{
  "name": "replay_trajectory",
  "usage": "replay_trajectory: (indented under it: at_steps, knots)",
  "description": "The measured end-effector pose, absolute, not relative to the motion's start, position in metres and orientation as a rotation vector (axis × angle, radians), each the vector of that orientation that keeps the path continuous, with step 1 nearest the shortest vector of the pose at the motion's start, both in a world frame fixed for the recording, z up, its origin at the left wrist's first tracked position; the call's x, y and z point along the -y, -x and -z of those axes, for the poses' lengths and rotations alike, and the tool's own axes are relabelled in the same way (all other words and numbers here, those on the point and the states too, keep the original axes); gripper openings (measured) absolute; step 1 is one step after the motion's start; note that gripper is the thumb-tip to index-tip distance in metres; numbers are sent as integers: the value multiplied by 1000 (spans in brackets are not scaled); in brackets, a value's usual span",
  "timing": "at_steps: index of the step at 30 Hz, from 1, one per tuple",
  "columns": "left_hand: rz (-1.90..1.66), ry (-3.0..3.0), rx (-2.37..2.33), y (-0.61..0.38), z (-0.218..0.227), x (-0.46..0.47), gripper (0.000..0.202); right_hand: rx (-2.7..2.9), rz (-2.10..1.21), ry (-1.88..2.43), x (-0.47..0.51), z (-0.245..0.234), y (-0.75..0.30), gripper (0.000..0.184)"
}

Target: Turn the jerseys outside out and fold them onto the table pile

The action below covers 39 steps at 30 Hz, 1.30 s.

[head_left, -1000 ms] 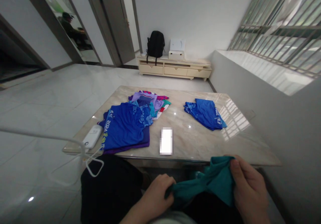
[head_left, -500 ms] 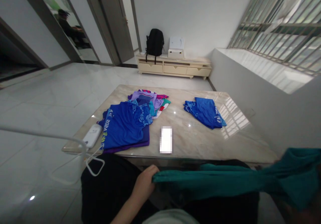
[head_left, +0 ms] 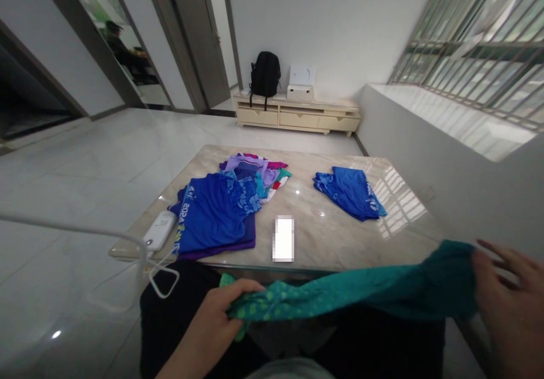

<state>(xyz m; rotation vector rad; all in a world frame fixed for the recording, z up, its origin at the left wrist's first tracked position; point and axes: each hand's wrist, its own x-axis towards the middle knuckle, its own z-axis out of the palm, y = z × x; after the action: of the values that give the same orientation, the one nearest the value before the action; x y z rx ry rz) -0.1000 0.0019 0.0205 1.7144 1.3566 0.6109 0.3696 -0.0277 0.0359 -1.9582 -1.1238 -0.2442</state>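
Marble-patterned, the surface [head_left: 340,243] carries a pile of blue and purple clothes [head_left: 216,212], a folded blue garment [head_left: 351,192] and a white phone [head_left: 283,238]. Below its near edge, a teal garment [head_left: 361,291] stretches between both hands: the left hand [head_left: 215,325] grips its patterned end, while the right hand [head_left: 508,299], fingers partly spread, holds the other.

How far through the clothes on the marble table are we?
Looks done: one folded blue garment lies alone on the marble table. In hand: a teal patterned garment stretched between the left hand and right hand. Left: the mixed blue and purple clothes pile.
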Motion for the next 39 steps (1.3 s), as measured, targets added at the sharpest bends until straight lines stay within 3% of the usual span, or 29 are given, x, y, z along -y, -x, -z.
replay_trajectory:
  at_steps: [2,4,6,8,12,15,17,22,26,34,39]
  knots:
    - [-639,-1685,-1271,80,-31,2,51,1354,98,1891,27,-42,-326,47]
    - [-677,-1664,-1138,59,-37,4,46,1693,-372,1621,33,-41,-274,46]
    - [-732,-1669,-976,41,-40,4,40,1966,-785,1353,39,-36,-226,66]
    - [-806,-1682,-860,29,-41,4,38,1987,-928,1246,40,-32,-191,71]
    - [-826,-1675,-954,29,-30,3,31,1829,-909,1279,29,-32,-176,31]
    - [-791,-1523,-1026,34,-15,2,51,1771,-840,1311,23,-36,-188,21]
    - [-798,-1369,-942,36,-7,0,61,1684,-779,1351,23,-37,-194,18]
    - [-693,-1340,-896,36,7,-3,28,1336,-960,1323,27,-34,-195,18]
    - [-649,-1410,-1008,43,18,-2,16,1060,-1129,1205,22,-28,-193,21]
    - [-437,-1582,-1089,56,34,1,5,766,-1148,1131,21,-22,-202,21]
    - [-208,-1717,-1152,65,83,10,16,736,-1075,1179,23,-26,-217,24]
